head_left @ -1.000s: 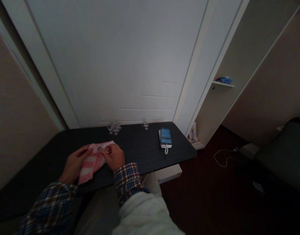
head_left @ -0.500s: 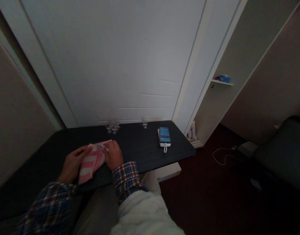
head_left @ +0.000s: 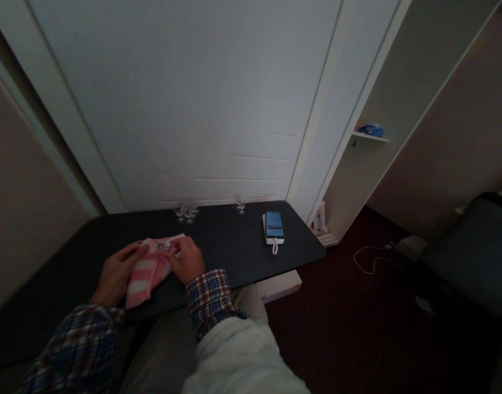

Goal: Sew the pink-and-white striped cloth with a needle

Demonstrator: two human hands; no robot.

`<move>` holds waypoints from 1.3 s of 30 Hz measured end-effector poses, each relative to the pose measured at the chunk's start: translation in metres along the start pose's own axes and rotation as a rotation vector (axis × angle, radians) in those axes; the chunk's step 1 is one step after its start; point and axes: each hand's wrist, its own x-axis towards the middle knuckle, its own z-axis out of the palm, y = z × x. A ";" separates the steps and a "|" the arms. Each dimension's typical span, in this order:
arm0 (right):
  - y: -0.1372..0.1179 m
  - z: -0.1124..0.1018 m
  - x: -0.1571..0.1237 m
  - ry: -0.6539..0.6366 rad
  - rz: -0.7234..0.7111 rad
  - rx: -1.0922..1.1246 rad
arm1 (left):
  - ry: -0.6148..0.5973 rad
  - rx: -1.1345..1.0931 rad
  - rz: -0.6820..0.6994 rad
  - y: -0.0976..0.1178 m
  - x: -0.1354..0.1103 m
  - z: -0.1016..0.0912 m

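Observation:
A pink-and-white striped cloth (head_left: 141,278) is between my two hands above the dark table's near left part. My left hand (head_left: 115,274) grips its left side, fingers curled over the upper edge. On the right side, my right hand (head_left: 188,260) is closed with thumb and fingers at the fold. A small clear, shiny piece (head_left: 161,246), like a little glass, shows in the cloth between the fingertips; most of it is covered. Beyond the hands, a cluster of small stemmed glasses (head_left: 186,212) stands at the table's back edge.
Farther right stand a few more small glasses (head_left: 240,206). A phone (head_left: 274,224) lies on a white power bank with a loop on the dark table (head_left: 230,246). A white panel (head_left: 193,98) rises behind. Below the front edge is a white box (head_left: 279,285).
My right thumb and fingers have shifted over the shiny piece in the cloth. Hands and cloth sit slightly farther left in view, as the whole view has shifted a little.

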 end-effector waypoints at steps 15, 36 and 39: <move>-0.003 0.000 -0.001 -0.033 0.127 -0.043 | -0.034 0.043 0.048 -0.003 0.003 0.000; -0.005 -0.004 0.003 -0.008 0.020 -0.009 | -0.059 -0.034 0.024 0.001 -0.001 0.002; -0.006 -0.006 0.003 -0.004 0.011 -0.010 | -0.063 0.003 0.034 0.003 -0.002 0.002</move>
